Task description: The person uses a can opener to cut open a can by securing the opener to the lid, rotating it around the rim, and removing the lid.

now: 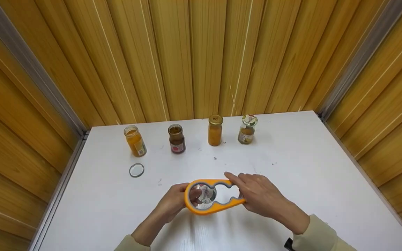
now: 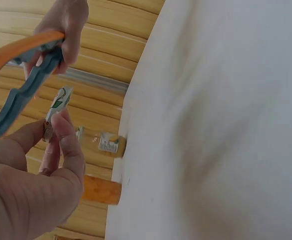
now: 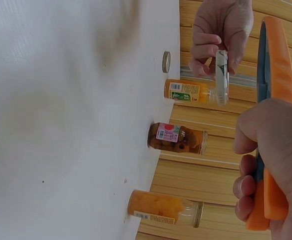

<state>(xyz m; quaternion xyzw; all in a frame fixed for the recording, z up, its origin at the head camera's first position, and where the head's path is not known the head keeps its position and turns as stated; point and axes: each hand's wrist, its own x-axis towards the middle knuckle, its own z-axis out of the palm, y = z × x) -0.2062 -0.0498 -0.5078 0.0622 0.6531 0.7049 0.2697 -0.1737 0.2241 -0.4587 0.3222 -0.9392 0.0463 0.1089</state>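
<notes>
My left hand (image 1: 173, 202) pinches a jar lid (image 1: 207, 194) with a white and green leaf pattern by its rim, between thumb and fingers. In the left wrist view the lid (image 2: 60, 101) stands on edge above the fingertips. My right hand (image 1: 261, 194) grips the handle end of an orange jar opener (image 1: 218, 208) with a grey toothed inner edge. The opener is held up over the table, and in the head view its wide round end overlaps the lid and my left fingers. Both handles of the opener (image 3: 278, 60) lie within the right hand's curled fingers.
Along the table's back edge stand an uncapped orange jar (image 1: 136, 143), an uncapped dark jar (image 1: 177, 141), a gold-lidded jar (image 1: 215, 132) and a jar with a leaf-patterned lid (image 1: 246, 133). A loose lid (image 1: 136, 170) lies before the leftmost jar. Wood-look panels (image 1: 173, 52) enclose the white table (image 1: 99, 202).
</notes>
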